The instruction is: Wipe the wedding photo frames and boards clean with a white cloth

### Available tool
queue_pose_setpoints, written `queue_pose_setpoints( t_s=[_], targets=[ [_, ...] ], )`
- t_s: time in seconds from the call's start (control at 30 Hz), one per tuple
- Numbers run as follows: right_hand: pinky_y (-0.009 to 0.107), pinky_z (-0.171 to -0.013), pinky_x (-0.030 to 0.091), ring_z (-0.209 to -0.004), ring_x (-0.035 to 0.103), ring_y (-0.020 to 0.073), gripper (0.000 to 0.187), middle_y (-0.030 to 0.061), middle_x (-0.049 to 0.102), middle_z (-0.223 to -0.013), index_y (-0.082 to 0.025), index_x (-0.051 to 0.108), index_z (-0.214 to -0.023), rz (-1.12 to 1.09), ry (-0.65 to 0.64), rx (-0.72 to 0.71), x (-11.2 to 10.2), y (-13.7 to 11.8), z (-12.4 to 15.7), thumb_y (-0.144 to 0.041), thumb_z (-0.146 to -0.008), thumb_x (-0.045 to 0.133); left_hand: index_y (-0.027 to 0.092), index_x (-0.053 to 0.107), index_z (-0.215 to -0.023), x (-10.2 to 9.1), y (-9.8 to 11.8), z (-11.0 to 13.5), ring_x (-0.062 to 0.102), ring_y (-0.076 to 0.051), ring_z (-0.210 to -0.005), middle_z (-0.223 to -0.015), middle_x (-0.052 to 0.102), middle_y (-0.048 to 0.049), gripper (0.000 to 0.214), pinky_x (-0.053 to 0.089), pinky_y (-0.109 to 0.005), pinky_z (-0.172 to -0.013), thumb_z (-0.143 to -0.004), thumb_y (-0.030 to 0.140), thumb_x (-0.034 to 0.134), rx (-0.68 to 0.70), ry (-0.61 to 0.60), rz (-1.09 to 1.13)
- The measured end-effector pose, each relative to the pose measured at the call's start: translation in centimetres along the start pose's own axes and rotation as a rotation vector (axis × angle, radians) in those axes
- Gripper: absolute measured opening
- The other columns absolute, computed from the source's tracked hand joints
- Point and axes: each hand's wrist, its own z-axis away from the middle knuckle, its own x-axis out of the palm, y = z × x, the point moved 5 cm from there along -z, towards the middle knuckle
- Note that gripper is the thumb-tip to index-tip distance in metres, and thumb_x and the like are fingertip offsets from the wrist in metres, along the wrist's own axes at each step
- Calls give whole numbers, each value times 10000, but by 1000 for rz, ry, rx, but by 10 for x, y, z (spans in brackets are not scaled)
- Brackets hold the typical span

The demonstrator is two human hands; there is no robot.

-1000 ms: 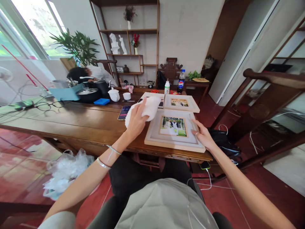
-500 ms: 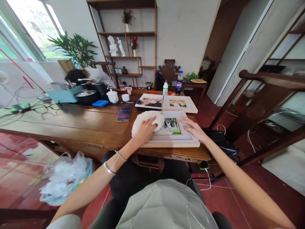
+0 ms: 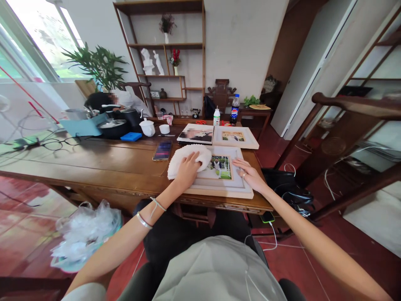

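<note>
My left hand [image 3: 188, 170] grips a fluffy white cloth [image 3: 177, 161], fingers pressed into it. The cloth lies over the left part of a white picture frame [image 3: 219, 193], which rests near the table's front edge, slightly turned. Inside the frame, a small photo [image 3: 223, 169] with green in it shows, its left side partly covered by the cloth. On the frame's right border lies my right hand [image 3: 252, 175], fingers stretched out and touching it, with a ring on one finger.
Behind are a second picture frame [image 3: 247, 144], a photo album or print [image 3: 196, 134] and two bottles. A phone [image 3: 162, 150] lies left of the cloth on the wooden table [image 3: 125, 161]. Further left stand a teapot [image 3: 147, 128], pots and a blue box. A person leans at the far side.
The picture frame has shifted left and turned a little, its right front corner coming nearer. My left hand and the cloth have moved slightly left, and my right hand has gone left with the frame.
</note>
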Motion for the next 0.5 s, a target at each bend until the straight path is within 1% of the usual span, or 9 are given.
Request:
queue_pose_setpoints(
  t_s=[0.13, 0.23, 0.3, 0.33, 0.4, 0.43, 0.47, 0.5],
  targets=[
    [512, -1133, 272, -1287, 441, 252, 491, 56, 604, -1280, -262, 671, -1150, 26, -24, -12, -1, 5, -7, -135, -706, 506, 139, 653, -1014, 3, -1, 3, 411, -307, -1316, -1453, 415, -147, 342, 446, -463, -959, -741, 27, 481, -2, 26, 29],
    [537, -1128, 263, -1292, 428, 264, 498, 59, 584, -1306, -268, 655, -1176, 20, -49, -40, 0, 10, -9, -144, -724, 489, 134, 653, -953, 0, -3, 4, 371, -298, -1350, -1484, 369, -145, 315, 455, -457, -959, -730, 4, 473, -17, 59, 39],
    [548, -1133, 245, -1316, 398, 269, 477, 52, 577, -1321, -280, 648, -1188, 13, -66, -77, 1, 12, -8, -170, -751, 491, 142, 651, -926, -12, -9, 1, 298, -293, -1393, -1509, 331, -123, 310, 442, -458, -985, -735, -8, 459, -56, 146, 52],
    [549, -1136, 237, -1325, 386, 270, 463, 48, 573, -1327, -284, 646, -1192, 12, -69, -93, 2, 12, -7, -186, -765, 495, 146, 646, -951, -21, -13, -1, 248, -288, -1414, -1521, 311, -106, 325, 425, -461, -1012, -747, -9, 448, -85, 208, 64],
    [549, -1138, 231, -1333, 374, 267, 438, 38, 570, -1334, -292, 642, -1197, 10, -69, -111, 2, 11, -5, -217, -790, 497, 150, 617, -1068, -38, -22, -7, 143, -274, -1445, -1543, 267, -80, 377, 356, -470, -1085, -783, -1, 421, -150, 341, 91],
    [550, -1137, 233, -1334, 373, 264, 428, 34, 571, -1333, -297, 641, -1198, 9, -68, -113, 2, 10, -4, -230, -801, 495, 149, 598, -1117, -45, -27, -11, 98, -267, -1452, -1551, 247, -73, 395, 307, -471, -1121, -800, 5, 410, -159, 383, 98],
    [551, -1135, 237, -1334, 372, 262, 419, 30, 572, -1332, -301, 640, -1198, 8, -67, -113, 2, 10, -4, -241, -810, 492, 145, 592, -1132, -48, -29, -16, 67, -264, -1455, -1557, 228, -72, 395, 259, -471, -1147, -811, 10, 405, -136, 390, 95],
    [552, -1132, 241, -1333, 373, 262, 411, 29, 574, -1330, -303, 640, -1196, 8, -66, -112, 2, 9, -4, -251, -816, 491, 142, 601, -1111, -48, -29, -23, 54, -267, -1455, -1561, 215, -75, 380, 224, -475, -1161, -813, 10, 407, -86, 358, 84]
  ],
)
